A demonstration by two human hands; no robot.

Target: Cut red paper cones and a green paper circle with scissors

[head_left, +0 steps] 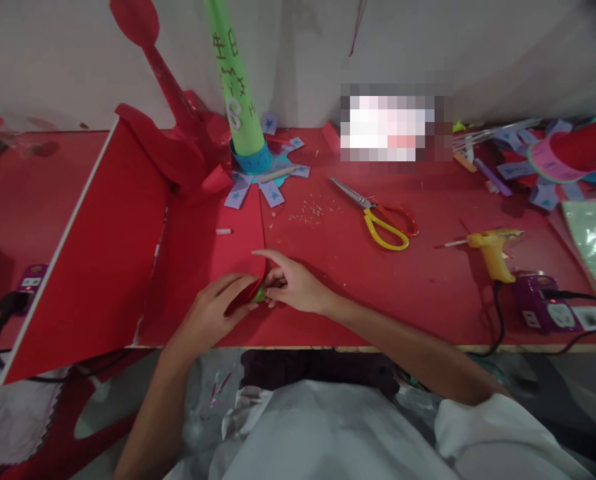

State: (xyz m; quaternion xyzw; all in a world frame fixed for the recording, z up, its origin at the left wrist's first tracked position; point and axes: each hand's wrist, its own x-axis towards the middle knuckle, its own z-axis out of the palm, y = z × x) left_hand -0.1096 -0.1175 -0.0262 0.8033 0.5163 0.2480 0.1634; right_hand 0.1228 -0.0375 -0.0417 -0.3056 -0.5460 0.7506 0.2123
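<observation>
Near the table's front edge, my left hand (227, 303) is closed on a folded piece of red paper (243, 297). Beside it my right hand (295, 285) pinches at a small green piece (259, 294) at the paper's edge, its index finger stretched out to the left. Both hands are over the right edge of a red board (198, 250) that lies flat. A second red panel (98, 247) stands tilted up at its left. My fingers partly hide the green piece.
A green paper cone (238, 87) stands behind the board, next to a red spoon-shaped piece (163, 73). Scissors (373, 213) lie right of centre. Farther right are a yellow glue gun (493, 252) and a purple power socket (543, 307) with black cables.
</observation>
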